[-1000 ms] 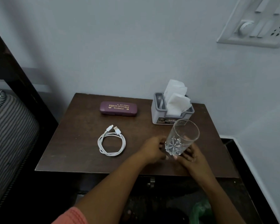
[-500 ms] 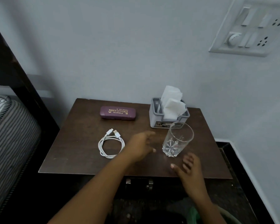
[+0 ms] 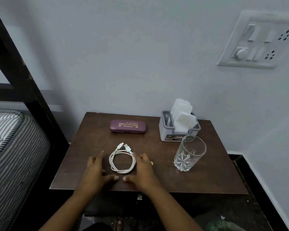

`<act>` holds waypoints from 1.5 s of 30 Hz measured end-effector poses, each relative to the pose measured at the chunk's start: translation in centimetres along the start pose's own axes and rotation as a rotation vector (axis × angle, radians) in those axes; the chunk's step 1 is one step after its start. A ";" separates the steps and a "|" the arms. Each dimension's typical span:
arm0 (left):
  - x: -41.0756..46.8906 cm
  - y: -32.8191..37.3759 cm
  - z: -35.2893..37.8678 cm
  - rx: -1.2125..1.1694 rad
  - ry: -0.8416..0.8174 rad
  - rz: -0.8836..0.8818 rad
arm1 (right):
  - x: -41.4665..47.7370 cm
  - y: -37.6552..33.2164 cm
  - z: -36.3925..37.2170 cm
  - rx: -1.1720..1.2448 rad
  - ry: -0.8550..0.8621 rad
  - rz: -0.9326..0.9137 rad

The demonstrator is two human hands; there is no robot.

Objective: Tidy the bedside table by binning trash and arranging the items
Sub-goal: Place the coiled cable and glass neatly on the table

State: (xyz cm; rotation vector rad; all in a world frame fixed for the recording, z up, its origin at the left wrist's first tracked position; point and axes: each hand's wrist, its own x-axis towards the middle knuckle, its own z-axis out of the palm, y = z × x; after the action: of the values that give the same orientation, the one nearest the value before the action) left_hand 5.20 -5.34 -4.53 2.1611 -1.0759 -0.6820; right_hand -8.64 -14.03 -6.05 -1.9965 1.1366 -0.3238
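Note:
A coiled white cable (image 3: 122, 160) lies near the front middle of the brown bedside table (image 3: 207, 179). My left hand (image 3: 94, 172) rests flat on the table just left of the coil, and my right hand (image 3: 143, 172) lies flat just right of it. Both thumbs point inward below the coil, and the fingers are straight. The right hand's fingers reach the coil's right edge. A clear drinking glass (image 3: 189, 153) stands upright on the right. A purple spectacle case (image 3: 128, 126) lies at the back, and a grey tissue holder (image 3: 178, 129) with white tissues stands at the back right.
A striped mattress (image 3: 12, 147) and dark bed frame (image 3: 22, 75) stand to the left. A switchboard (image 3: 260, 42) hangs on the wall at upper right. Something green (image 3: 223, 224) shows on the floor at lower right.
Both hands let go of the glass, which now stands alone on the right. They moved left and came down on either side of the coiled cable.

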 end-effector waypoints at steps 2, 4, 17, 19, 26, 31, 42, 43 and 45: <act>0.7 -0.2 0.1 0.030 0.009 0.009 | 0.3 0.0 0.4 0.020 0.048 -0.024; 1.4 -0.5 0.1 0.078 0.023 0.033 | 0.4 0.2 0.6 0.021 0.071 -0.046; 2.8 -0.1 0.7 0.147 0.023 0.066 | 1.2 -0.3 -0.5 0.011 0.046 -0.057; 1.5 -0.1 -0.2 0.238 0.037 0.026 | -0.3 -1.0 -1.1 -0.023 0.073 -0.084; -4.6 2.3 -1.5 0.344 0.124 0.122 | -6.7 -1.6 -1.7 -0.265 0.244 0.005; -6.7 5.0 -0.4 0.511 0.187 0.235 | -9.4 -1.8 -1.8 -0.496 0.282 0.050; -5.8 3.3 0.8 0.615 0.135 0.357 | -8.2 -0.8 -1.0 -0.600 0.334 -0.001; -5.3 2.8 0.9 0.615 0.133 0.347 | -7.7 -0.4 -0.8 -0.600 0.329 0.023; -4.7 1.7 1.4 0.619 0.142 0.338 | -6.7 0.5 -0.4 -0.615 0.293 0.068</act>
State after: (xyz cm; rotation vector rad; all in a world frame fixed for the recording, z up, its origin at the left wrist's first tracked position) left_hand 0.92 -2.69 -3.51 2.3781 -1.6812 -0.0297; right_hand -12.97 -8.93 -5.13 -2.4864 1.6326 -0.2548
